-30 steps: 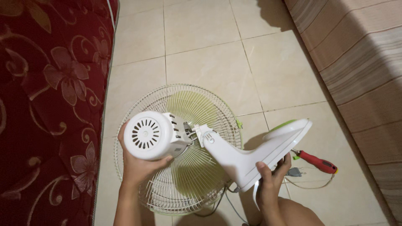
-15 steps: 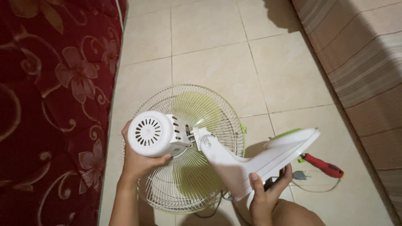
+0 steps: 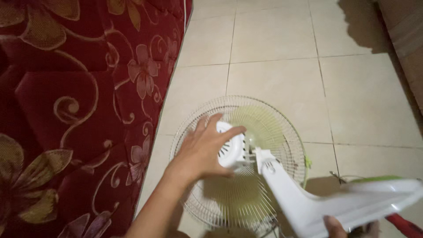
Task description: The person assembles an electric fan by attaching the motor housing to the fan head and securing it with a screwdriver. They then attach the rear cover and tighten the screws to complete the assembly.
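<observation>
Closest to us, our right hand (image 3: 341, 227) is down at the bottom edge, mostly cut off by the frame. We only see a thumb and a bit of finger against the underside of the fan's white base (image 3: 352, 202), so it looks like it's holding the base up, but how tight the grip is, we can't tell. A red handle (image 3: 403, 224) pokes in right beside it at the corner, and we can't make out what tool it belongs to.

The base runs up into a white neck (image 3: 282, 180) that leads to the motor housing (image 3: 233, 150). Our left hand (image 3: 205, 147) is wrapped over that housing, fingers spread and curled around its vented back, gripping it. So the fan is tipped face down, held between both hands just above the floor.

Behind the housing sits the round wire grille (image 3: 264, 114), with pale green blades (image 3: 260, 123) showing through it and a green clip (image 3: 307, 162) on its right rim.

Beyond that it's beige floor tiles (image 3: 273, 39). A dark red mattress with a flower pattern (image 3: 79, 101) fills the whole left side, right next to the grille.
</observation>
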Tool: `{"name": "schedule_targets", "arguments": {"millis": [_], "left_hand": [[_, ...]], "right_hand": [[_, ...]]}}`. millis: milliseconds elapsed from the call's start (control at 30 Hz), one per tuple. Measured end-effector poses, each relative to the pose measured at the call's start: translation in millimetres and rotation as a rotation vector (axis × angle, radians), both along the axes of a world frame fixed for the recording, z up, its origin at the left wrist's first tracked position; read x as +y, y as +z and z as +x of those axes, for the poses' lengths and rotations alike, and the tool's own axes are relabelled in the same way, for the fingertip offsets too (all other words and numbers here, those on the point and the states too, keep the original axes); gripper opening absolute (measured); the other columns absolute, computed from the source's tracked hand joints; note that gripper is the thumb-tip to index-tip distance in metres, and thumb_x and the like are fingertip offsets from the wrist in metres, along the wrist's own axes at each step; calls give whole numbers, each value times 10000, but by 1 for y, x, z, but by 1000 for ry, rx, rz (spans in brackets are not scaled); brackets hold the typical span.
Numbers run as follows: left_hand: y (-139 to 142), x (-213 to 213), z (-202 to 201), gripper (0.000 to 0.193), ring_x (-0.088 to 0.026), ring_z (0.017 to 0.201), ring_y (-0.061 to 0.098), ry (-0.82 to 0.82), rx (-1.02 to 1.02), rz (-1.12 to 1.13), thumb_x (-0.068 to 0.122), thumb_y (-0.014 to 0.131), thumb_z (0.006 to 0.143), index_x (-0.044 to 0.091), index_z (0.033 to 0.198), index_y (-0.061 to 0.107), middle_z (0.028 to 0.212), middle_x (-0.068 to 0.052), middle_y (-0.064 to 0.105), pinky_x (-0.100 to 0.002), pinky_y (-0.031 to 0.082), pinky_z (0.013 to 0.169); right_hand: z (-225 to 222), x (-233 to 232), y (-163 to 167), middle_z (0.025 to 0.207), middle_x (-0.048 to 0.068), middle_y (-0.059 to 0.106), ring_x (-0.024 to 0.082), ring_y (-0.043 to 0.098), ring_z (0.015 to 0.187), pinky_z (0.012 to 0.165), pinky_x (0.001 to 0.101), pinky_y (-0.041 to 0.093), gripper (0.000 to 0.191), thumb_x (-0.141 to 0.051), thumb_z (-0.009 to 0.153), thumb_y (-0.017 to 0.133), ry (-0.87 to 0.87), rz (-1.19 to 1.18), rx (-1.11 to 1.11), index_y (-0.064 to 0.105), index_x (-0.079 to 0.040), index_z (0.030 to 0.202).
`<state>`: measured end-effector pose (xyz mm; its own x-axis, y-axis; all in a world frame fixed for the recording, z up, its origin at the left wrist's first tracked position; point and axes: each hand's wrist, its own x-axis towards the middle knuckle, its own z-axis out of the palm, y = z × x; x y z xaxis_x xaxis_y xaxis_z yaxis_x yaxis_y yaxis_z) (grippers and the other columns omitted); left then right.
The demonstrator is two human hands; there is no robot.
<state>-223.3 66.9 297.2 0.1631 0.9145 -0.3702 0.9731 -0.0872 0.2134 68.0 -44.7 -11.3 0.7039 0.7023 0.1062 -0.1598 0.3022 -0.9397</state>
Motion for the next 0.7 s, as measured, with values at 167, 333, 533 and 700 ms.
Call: {"name": "schedule_targets", "arguments": {"millis": [167, 333, 533, 700], "left_hand": [[8, 1, 15, 1022, -376, 1367, 368, -7, -28, -45, 290, 941, 562, 449, 1470, 499, 1493, -127, 325, -558, 444, 1056], [9, 9, 22, 1043, -361, 1263, 457, 10, 33, -150, 334, 936, 549, 479, 1476, 481, 1357, -94, 405, -510, 550, 962], [8, 11, 31, 1047, -366, 1269, 423, 18, 113, -160, 367, 963, 548, 488, 1470, 483, 1367, -132, 364, -496, 538, 995], [3, 12, 36, 1013, -376, 1323, 384, 64, 153, -184, 384, 969, 536, 457, 1422, 484, 1371, -111, 365, -516, 520, 1032]], "right_hand": [[11, 3, 4, 1483, 241, 491, 347, 558, 1396, 1199, 476, 488, 994, 19, 751, 713, 20, -94, -46, 213, 45, 1610], [12, -5, 6, 1456, 237, 515, 343, 576, 1361, 1172, 470, 498, 989, 13, 738, 714, 72, -204, -105, 239, 54, 1604], [24, -16, 17, 1423, 232, 544, 338, 599, 1320, 1140, 463, 510, 983, 6, 723, 716, 118, -276, -137, 270, 64, 1597], [28, -28, 28, 1395, 229, 569, 334, 618, 1285, 1113, 458, 519, 979, 1, 710, 717, 167, -309, -160, 297, 73, 1591]]}}
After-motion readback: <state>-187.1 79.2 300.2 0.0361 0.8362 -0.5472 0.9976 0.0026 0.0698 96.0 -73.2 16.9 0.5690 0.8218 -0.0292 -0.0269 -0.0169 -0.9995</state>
